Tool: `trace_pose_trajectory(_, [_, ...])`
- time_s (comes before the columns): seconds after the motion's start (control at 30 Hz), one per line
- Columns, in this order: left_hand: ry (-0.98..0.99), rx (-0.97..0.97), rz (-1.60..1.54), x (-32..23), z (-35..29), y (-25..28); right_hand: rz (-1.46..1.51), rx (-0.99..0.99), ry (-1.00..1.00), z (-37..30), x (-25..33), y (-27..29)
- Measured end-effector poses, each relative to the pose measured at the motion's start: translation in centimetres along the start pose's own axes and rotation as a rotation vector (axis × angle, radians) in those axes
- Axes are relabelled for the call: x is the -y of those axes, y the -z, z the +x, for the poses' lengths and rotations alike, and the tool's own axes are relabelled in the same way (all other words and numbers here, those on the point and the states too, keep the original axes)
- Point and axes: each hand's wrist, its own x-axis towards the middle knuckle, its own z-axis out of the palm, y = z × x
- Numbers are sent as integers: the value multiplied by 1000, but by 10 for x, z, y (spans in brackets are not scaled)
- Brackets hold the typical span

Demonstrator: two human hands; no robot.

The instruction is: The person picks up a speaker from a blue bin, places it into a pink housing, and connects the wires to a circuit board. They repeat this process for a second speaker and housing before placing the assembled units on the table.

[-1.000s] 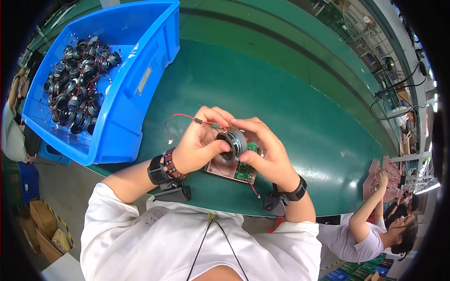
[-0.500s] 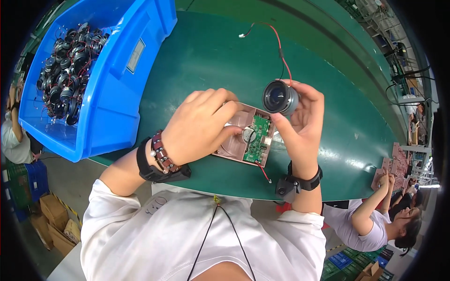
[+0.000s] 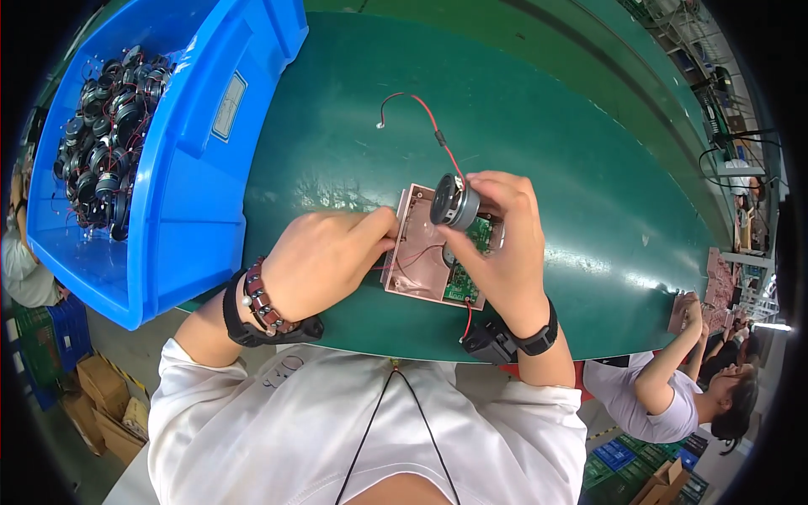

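The speaker (image 3: 457,205) is held in the closed grip of the right hand (image 3: 515,263) over the case (image 3: 419,229), not yet seated; the circuit board (image 3: 459,288) is already inside; whether anything is pinched by the left hand (image 3: 310,259) cannot be told

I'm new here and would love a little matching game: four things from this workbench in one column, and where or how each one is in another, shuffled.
Column one
1. Single speaker
2. Circuit board
3. Blue bin
4. Left hand

Column two
A. Heaped with dark round parts and red wires
B. Fingers bent, by the left edge of the pink case
C. Held up in the right hand
D. Green, lying inside the pink case

Right pairs: 1-C, 2-D, 3-A, 4-B
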Motion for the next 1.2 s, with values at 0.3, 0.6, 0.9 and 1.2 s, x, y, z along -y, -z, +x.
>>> trace_pose_trajectory(0.3, [-75, 112, -34, -2, -5, 7, -252, -7, 138, 9, 0, 6])
trace_pose_trajectory(0.6, [24, 124, -45, -6, -6, 5, -315, 283, -103, 7, 15, 8])
trace_pose_trajectory(0.9, [35, 72, -123, -9, -6, 6, -402, 273, -71, 8, 19, 4])
trace_pose_trajectory(1.2, [38, 107, -94, -8, -5, 11, -382, 294, -92, 10, 20, -1])
